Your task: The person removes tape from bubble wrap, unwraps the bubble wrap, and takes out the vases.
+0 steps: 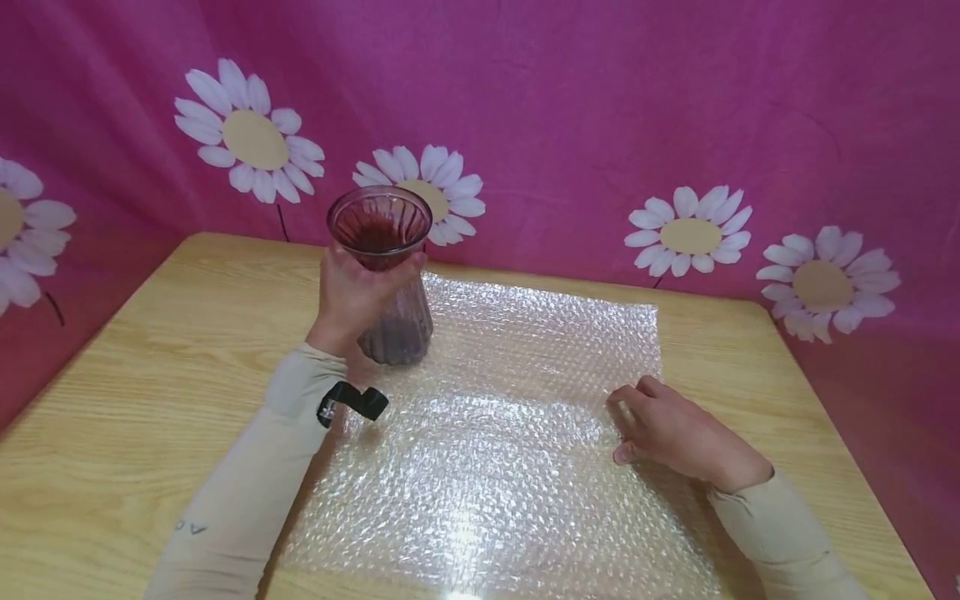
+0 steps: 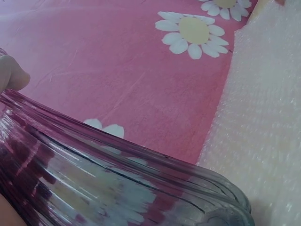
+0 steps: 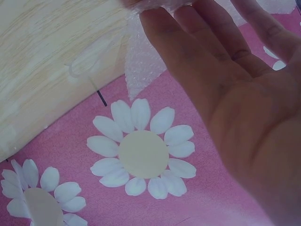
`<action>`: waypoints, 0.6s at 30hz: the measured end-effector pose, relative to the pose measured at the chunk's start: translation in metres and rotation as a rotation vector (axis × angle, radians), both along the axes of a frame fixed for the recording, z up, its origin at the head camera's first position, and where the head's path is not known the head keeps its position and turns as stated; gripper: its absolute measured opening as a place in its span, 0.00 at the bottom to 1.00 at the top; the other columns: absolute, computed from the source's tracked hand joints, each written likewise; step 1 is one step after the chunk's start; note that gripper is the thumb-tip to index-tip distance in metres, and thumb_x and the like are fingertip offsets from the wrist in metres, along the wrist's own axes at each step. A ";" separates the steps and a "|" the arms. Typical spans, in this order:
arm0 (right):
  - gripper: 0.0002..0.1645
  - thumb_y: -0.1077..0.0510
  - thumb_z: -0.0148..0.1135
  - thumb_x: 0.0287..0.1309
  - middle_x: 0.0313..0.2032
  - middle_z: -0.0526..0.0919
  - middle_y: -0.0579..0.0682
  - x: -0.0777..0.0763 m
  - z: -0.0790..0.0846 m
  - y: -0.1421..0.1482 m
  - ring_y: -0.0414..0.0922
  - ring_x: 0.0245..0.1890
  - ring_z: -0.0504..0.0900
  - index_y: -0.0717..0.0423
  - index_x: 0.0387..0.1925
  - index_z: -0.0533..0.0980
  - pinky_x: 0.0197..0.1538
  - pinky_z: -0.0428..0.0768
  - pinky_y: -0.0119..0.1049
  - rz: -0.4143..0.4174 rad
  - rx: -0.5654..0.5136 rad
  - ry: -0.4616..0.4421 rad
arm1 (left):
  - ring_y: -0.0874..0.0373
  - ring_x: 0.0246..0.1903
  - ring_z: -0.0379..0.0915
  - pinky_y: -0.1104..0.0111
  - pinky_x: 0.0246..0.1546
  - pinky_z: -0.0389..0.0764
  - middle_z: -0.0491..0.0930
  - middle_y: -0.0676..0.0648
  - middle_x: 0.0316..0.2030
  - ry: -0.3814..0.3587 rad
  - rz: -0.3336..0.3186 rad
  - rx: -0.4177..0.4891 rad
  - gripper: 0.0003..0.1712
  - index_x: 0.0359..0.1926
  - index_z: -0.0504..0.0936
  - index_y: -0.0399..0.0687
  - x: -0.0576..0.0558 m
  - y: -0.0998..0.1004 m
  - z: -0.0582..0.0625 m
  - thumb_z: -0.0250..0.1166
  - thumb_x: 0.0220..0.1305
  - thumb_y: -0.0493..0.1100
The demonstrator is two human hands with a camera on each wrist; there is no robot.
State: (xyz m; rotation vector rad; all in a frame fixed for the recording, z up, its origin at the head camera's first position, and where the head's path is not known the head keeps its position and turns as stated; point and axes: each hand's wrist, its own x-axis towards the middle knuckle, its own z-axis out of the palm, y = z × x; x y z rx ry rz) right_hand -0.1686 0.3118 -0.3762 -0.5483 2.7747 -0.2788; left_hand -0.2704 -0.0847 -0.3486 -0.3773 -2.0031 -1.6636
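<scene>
A ribbed purple glass vase [image 1: 401, 329] with a flared rim stands out at the left of the head view. My left hand [image 1: 351, 292] grips it round the neck, just below the rim. Its base is over the left part of a sheet of bubble wrap [image 1: 480, 475]; whether it touches the sheet I cannot tell. In the left wrist view the vase [image 2: 117, 174] crosses the lower left, with my thumb at its neck. On the right, my right hand [image 1: 678, 433] touches the bubble wrap near its edge, the fingers [image 3: 207, 42] fairly straight and slightly bent.
A light wooden table [image 1: 112, 400] lies under the sheet. Behind it hangs a magenta cloth [image 1: 555, 108] printed with white daisies, close along the table's back and sides. A black strap [image 1: 352, 402] circles my left wrist, its loose end sticking out.
</scene>
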 end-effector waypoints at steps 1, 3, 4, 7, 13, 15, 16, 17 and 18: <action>0.43 0.39 0.77 0.48 0.46 0.75 0.51 0.000 0.000 0.000 0.43 0.43 0.74 0.54 0.61 0.75 0.46 0.85 0.39 -0.002 -0.001 -0.001 | 0.69 0.48 0.81 0.78 0.50 0.84 0.86 0.36 0.55 0.001 0.002 0.007 0.39 0.65 0.73 0.36 -0.001 -0.001 0.000 0.79 0.53 0.39; 0.43 0.39 0.78 0.47 0.46 0.76 0.51 0.000 0.001 0.000 0.43 0.43 0.74 0.54 0.62 0.75 0.46 0.85 0.39 -0.005 0.001 0.002 | 0.66 0.50 0.82 0.76 0.53 0.85 0.85 0.38 0.56 0.004 -0.003 0.032 0.40 0.66 0.72 0.38 -0.002 -0.003 0.001 0.79 0.53 0.39; 0.43 0.40 0.78 0.48 0.47 0.76 0.51 -0.001 0.001 0.001 0.43 0.43 0.74 0.54 0.62 0.75 0.47 0.86 0.40 -0.013 0.002 0.001 | 0.65 0.51 0.82 0.75 0.53 0.85 0.85 0.39 0.57 0.006 0.000 0.038 0.40 0.66 0.72 0.39 -0.003 -0.004 0.001 0.78 0.54 0.39; 0.44 0.40 0.78 0.48 0.47 0.76 0.52 -0.002 0.002 0.000 0.43 0.43 0.74 0.55 0.63 0.75 0.47 0.86 0.40 -0.021 0.005 0.002 | 0.66 0.51 0.82 0.74 0.54 0.85 0.84 0.39 0.57 0.019 -0.008 0.087 0.40 0.67 0.72 0.39 -0.005 -0.007 0.002 0.78 0.53 0.37; 0.44 0.40 0.78 0.48 0.47 0.76 0.52 -0.001 0.000 -0.001 0.43 0.43 0.74 0.55 0.64 0.74 0.47 0.85 0.40 -0.015 0.009 0.002 | 0.67 0.46 0.83 0.76 0.49 0.86 0.84 0.36 0.53 0.050 -0.017 0.149 0.36 0.63 0.74 0.36 -0.006 -0.011 0.002 0.77 0.53 0.33; 0.44 0.40 0.78 0.48 0.47 0.76 0.52 0.000 0.000 -0.001 0.43 0.42 0.74 0.55 0.63 0.74 0.47 0.86 0.40 -0.011 0.015 0.006 | 0.68 0.47 0.83 0.76 0.49 0.86 0.84 0.36 0.54 0.050 -0.013 0.143 0.36 0.64 0.74 0.36 -0.006 -0.013 0.003 0.77 0.54 0.33; 0.44 0.40 0.78 0.49 0.47 0.76 0.52 0.000 0.000 -0.001 0.43 0.42 0.74 0.55 0.63 0.74 0.47 0.86 0.40 -0.009 0.018 0.004 | 0.68 0.47 0.83 0.76 0.50 0.86 0.84 0.36 0.54 0.047 -0.009 0.138 0.36 0.64 0.74 0.37 -0.006 -0.014 0.003 0.77 0.54 0.34; 0.44 0.41 0.78 0.49 0.47 0.76 0.52 -0.001 0.000 -0.001 0.43 0.42 0.74 0.55 0.63 0.74 0.47 0.86 0.40 -0.009 0.019 0.003 | 0.68 0.47 0.83 0.76 0.50 0.86 0.85 0.37 0.55 0.044 0.001 0.132 0.37 0.64 0.74 0.38 -0.006 -0.015 0.003 0.77 0.54 0.34; 0.44 0.40 0.78 0.49 0.47 0.76 0.52 -0.001 0.001 -0.001 0.43 0.42 0.74 0.55 0.63 0.74 0.47 0.86 0.40 -0.010 0.020 0.000 | 0.68 0.48 0.83 0.77 0.51 0.86 0.85 0.38 0.55 0.041 0.009 0.127 0.37 0.65 0.74 0.39 -0.006 -0.016 0.003 0.77 0.54 0.35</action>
